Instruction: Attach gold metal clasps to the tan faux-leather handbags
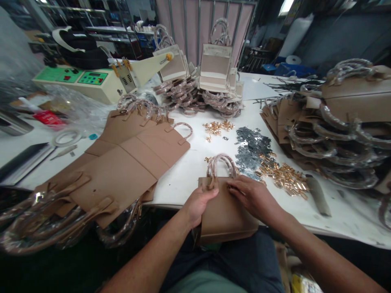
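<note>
A small brown handbag (220, 219) rests upright against the table's front edge, over my lap. Its two plastic-wrapped handles (224, 159) stand up at the top. My left hand (197, 203) grips the bag's upper left edge, thumb on the front face near a handle base. On the upper right of the front, the fingers of my right hand (252, 197) are pinched together over a small, dark gold-coloured piece, mostly hidden by the fingertips. Just beyond the bag lie a heap of flat grey metal plates (252, 146) and a pile of gold-coloured metal clasps (288, 179).
Flat brown bag panels (134, 162) with wrapped handles overhang the table edge at left. More bags (357, 97) are stacked at right. A second cluster of gold clasps (216, 128), finished-looking bags (215, 67), a cream machine (100, 83) and a grey-handled tool (317, 195) also occupy the table.
</note>
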A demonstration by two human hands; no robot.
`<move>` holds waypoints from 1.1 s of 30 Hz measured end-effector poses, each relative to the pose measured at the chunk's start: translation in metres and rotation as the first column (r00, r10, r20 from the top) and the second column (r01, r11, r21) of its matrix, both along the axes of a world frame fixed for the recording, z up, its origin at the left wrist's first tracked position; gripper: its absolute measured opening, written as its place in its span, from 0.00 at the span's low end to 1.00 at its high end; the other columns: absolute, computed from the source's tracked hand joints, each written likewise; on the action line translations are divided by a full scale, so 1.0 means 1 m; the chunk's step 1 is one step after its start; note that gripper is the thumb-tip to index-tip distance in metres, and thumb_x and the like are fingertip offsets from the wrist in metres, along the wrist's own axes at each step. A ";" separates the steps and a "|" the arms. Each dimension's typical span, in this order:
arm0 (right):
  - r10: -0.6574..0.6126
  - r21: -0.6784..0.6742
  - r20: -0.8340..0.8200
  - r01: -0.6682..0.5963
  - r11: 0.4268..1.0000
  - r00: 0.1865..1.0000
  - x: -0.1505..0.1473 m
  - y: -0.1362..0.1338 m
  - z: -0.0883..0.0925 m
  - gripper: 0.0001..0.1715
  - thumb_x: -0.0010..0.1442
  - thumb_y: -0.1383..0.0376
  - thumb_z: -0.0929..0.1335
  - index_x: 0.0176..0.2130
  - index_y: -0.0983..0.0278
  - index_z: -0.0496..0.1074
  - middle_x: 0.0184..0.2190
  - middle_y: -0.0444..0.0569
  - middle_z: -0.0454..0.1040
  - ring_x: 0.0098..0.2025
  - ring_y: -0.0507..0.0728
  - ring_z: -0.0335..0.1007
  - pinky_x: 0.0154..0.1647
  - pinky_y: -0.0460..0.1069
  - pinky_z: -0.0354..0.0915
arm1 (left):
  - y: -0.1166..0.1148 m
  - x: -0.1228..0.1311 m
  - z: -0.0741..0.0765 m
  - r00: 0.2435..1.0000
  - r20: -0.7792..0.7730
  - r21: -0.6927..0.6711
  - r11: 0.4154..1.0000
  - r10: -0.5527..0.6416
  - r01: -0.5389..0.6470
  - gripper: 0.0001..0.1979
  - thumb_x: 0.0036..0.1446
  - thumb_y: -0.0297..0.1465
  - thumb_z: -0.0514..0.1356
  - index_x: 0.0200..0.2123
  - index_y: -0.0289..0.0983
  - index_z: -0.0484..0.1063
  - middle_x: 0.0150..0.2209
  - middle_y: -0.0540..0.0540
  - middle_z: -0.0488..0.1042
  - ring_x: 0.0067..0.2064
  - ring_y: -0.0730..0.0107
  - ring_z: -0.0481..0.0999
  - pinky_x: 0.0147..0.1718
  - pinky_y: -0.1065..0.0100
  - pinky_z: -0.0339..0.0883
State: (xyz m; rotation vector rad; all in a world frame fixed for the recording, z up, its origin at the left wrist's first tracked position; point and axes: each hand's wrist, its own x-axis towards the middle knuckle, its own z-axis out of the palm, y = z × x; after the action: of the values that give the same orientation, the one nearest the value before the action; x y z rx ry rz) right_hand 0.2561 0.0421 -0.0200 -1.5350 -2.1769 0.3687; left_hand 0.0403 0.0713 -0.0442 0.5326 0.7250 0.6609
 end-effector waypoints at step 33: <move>0.330 -0.234 0.040 -0.312 0.921 0.943 0.013 0.046 0.028 0.14 0.58 0.74 0.69 0.42 0.62 0.80 0.33 0.47 0.77 0.35 0.55 0.70 0.38 0.48 0.61 | 0.002 0.001 0.000 0.997 -0.075 -0.008 1.000 0.000 -0.001 0.18 0.54 0.30 0.69 0.48 0.30 0.78 0.42 0.34 0.83 0.39 0.57 0.84 0.45 0.60 0.77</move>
State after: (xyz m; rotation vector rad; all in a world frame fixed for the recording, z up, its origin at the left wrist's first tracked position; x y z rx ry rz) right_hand 0.2689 0.0879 0.0078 -1.3152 -2.5282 0.6927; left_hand 0.0416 0.0735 -0.0441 0.5520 0.7975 0.6410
